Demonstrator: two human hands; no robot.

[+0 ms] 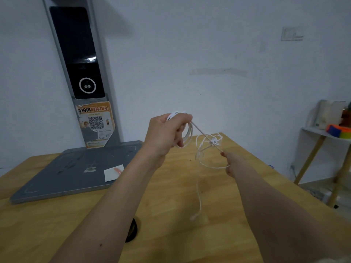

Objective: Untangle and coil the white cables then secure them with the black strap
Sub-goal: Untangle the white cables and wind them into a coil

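My left hand (pixel 167 132) is raised above the wooden table (pixel 180 215) and grips a small coil of white cable (pixel 187 133) wound around its fingers. A taut strand runs down to the right to my right hand (pixel 232 162), which pinches it. A tangled knot of white cable (pixel 212 142) hangs on that strand between the hands. Loose loops droop below it, and one end trails down onto the table (pixel 198 202). The black strap (pixel 132 231) lies on the table, partly hidden under my left forearm.
A grey stand base (pixel 62 177) with a tall dark panel (pixel 79 59) fills the left of the table; a white slip of paper (pixel 113 174) lies on it. A side shelf (pixel 326 135) with coloured items stands at the far right by the wall.
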